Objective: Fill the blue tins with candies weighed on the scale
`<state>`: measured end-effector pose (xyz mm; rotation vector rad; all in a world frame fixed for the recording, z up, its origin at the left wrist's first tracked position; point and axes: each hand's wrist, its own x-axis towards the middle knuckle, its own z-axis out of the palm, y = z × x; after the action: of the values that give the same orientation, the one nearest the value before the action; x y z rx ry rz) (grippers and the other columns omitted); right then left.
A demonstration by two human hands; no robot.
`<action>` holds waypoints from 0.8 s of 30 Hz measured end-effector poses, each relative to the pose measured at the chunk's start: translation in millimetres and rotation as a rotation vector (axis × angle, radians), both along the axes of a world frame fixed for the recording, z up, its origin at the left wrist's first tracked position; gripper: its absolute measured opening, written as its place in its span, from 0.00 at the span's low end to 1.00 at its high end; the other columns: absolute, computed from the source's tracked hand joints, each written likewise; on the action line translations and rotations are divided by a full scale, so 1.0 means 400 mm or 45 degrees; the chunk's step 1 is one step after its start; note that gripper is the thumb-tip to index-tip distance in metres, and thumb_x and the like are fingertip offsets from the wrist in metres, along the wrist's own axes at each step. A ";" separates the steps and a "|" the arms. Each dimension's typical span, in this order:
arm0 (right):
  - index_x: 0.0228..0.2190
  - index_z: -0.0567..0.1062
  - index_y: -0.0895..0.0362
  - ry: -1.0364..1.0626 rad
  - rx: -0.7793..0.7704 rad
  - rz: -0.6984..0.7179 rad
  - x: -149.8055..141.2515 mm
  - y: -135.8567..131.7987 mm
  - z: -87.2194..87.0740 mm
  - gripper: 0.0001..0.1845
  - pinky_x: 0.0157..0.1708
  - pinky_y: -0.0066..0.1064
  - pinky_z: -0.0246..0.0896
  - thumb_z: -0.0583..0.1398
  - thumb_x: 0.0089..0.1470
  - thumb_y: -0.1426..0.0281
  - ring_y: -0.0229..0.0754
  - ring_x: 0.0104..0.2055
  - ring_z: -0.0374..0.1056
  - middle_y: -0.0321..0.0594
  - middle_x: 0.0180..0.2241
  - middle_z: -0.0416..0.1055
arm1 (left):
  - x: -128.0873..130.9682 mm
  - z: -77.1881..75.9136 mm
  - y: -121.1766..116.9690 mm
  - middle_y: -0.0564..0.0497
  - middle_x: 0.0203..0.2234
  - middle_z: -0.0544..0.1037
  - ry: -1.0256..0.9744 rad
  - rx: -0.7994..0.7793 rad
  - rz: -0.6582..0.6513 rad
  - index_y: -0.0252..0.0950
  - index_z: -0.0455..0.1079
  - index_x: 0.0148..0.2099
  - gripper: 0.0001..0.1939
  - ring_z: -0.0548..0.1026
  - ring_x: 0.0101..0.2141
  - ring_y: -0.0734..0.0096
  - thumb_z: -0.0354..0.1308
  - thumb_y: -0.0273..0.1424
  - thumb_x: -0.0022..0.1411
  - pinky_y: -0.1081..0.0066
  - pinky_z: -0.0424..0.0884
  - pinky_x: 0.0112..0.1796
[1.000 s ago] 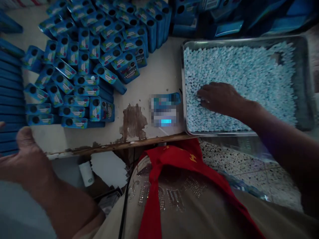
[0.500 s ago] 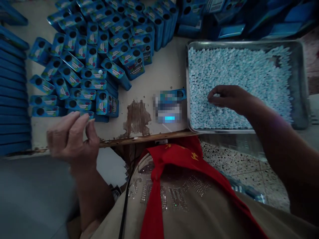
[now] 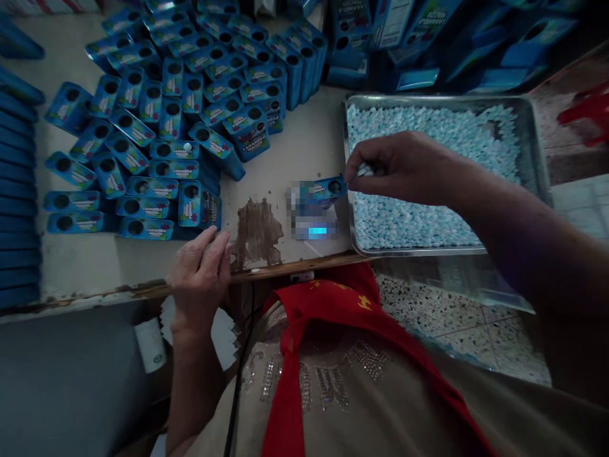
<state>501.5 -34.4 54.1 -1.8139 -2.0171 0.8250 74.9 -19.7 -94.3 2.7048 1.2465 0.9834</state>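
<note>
My right hand (image 3: 404, 166) is closed around several small pale-blue candies (image 3: 365, 170). Its fingertips are over the left rim of a metal tray (image 3: 353, 209), close to the right end of a blue candy box (image 3: 328, 189). That box lies on a small scale (image 3: 316, 219) with a lit display, partly blurred out. My left hand (image 3: 200, 270) is at the table's front edge, its fingers loosely bent and slightly apart, with nothing visible in them. Just beyond its fingertips stands a blue box (image 3: 200, 204) marked "Caramelo Macizo". A loose layer of pale-blue candies (image 3: 404, 225) fills most of the tray.
Many upright blue boxes (image 3: 152, 98) with round dark holes crowd the table's left and back. One box top bears a single candy (image 3: 187, 146). A row of blue boxes (image 3: 19, 190) lines the left side, and more boxes (image 3: 404, 38) stand behind the tray.
My right hand has come up from the tray's candies and moved left towards the box on the scale, candies in its fingers. My left hand has moved right along the table edge.
</note>
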 end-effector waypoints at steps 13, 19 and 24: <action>0.44 0.91 0.54 0.000 -0.073 -0.025 -0.014 0.024 0.005 0.12 0.38 0.33 0.58 0.77 0.60 0.79 0.36 0.34 0.67 0.29 0.32 0.78 | -0.029 -0.027 0.004 0.39 0.62 0.87 -0.028 -0.107 0.044 0.45 0.86 0.69 0.14 0.88 0.58 0.43 0.66 0.37 0.89 0.48 0.84 0.61; 0.39 0.80 0.54 0.723 -0.230 -0.794 0.108 -0.056 -0.102 0.07 0.37 0.34 0.66 0.69 0.71 0.77 0.36 0.32 0.68 0.34 0.31 0.75 | -0.016 -0.013 -0.007 0.41 0.61 0.88 -0.085 -0.030 -0.009 0.46 0.87 0.67 0.12 0.89 0.57 0.46 0.68 0.35 0.89 0.50 0.83 0.62; 0.35 0.76 0.52 0.874 -0.397 -1.129 0.192 -0.140 -0.227 0.15 0.31 0.33 0.67 0.63 0.67 0.85 0.37 0.29 0.69 0.38 0.29 0.73 | 0.012 -0.013 -0.018 0.40 0.60 0.89 0.014 -0.162 -0.015 0.44 0.88 0.65 0.12 0.89 0.55 0.46 0.65 0.36 0.90 0.49 0.84 0.62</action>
<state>578.3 -90.3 -36.7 -1.9176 -0.5893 1.2363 79.6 -27.0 -99.4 2.6215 1.2479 0.8571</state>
